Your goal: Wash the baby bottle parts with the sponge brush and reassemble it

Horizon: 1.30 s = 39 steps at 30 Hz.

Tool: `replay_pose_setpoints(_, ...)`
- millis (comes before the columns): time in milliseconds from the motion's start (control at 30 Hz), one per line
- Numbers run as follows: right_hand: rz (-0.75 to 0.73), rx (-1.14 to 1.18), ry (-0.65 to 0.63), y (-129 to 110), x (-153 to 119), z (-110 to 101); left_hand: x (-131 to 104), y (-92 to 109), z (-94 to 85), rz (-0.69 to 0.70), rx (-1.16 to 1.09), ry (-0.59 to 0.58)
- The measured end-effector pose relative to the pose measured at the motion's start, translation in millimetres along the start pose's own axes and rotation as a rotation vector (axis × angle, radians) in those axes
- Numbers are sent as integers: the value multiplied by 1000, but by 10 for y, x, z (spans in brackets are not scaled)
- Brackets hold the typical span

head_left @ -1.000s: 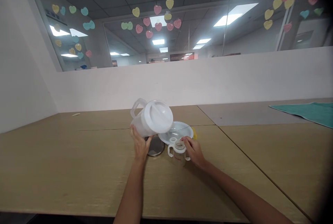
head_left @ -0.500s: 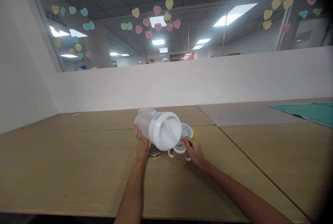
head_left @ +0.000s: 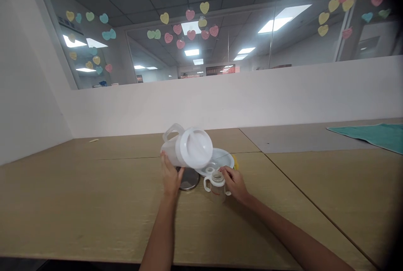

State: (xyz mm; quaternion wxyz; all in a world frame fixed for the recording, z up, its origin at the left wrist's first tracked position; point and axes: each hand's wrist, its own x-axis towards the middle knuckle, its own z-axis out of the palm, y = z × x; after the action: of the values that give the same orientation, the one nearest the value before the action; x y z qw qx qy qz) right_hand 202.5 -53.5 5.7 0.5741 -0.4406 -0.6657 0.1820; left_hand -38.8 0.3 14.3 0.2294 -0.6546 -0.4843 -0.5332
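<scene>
My left hand (head_left: 170, 178) grips a white, translucent pitcher (head_left: 166, 154) from below and holds it tilted above the table. The pitcher's round white lid (head_left: 197, 147) points to the right and toward me, and its handle (head_left: 171, 130) is uppermost. Below and to the right stands a small clear training cup (head_left: 218, 193) with two white handles and an uncovered mouth. Fingers of my right hand (head_left: 235, 182) close on the cup's right rim; their exact hold is partly hidden. Whether liquid flows from the pitcher cannot be made out.
Behind the cup lies a pale plate (head_left: 228, 158) with a small white-and-clear part (head_left: 210, 170) at its near side. Something yellow (head_left: 236, 163) peeks out beyond it. A round metal disc (head_left: 189, 180) rests left of the cup. A green cloth (head_left: 374, 134) lies far right.
The pitcher has moved up and to the left, away from the cup, uncovering the plate, the metal disc and the cup's mouth. My right hand has stayed at the cup.
</scene>
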Motion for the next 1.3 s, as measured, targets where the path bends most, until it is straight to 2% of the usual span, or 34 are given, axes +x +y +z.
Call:
replay_pose_setpoints(167,-18,-22,6,0,1,1,30,25,-31,-246,50,73)
replay_pose_setpoints(333,-22,-32,-1,1,0,0,12,-81,-18,-408,63,96)
replay_pose_setpoints(633,-5,0,-13,26,-5,6,-101,-310,112,-519,20,197)
replay_pose_setpoints(800,0,2,-21,33,-3,9,-111,-338,101,-608,-10,151)
replay_pose_setpoints(933,-6,-23,-20,29,1,0,-89,-316,68,-629,-58,155)
replay_pose_setpoints(1067,-21,-32,-25,3,5,-13,-55,-309,36,-688,19,57)
replay_pose_setpoints(1133,-24,-31,-30,-14,10,-19,-36,-303,14,-672,27,45)
replay_pose_setpoints(1233,10,7,-13,-30,33,-41,-3,-221,-29,-607,68,128)
replay_pose_setpoints(1300,45,37,52,-24,63,-71,24,-89,-47,-516,138,213)
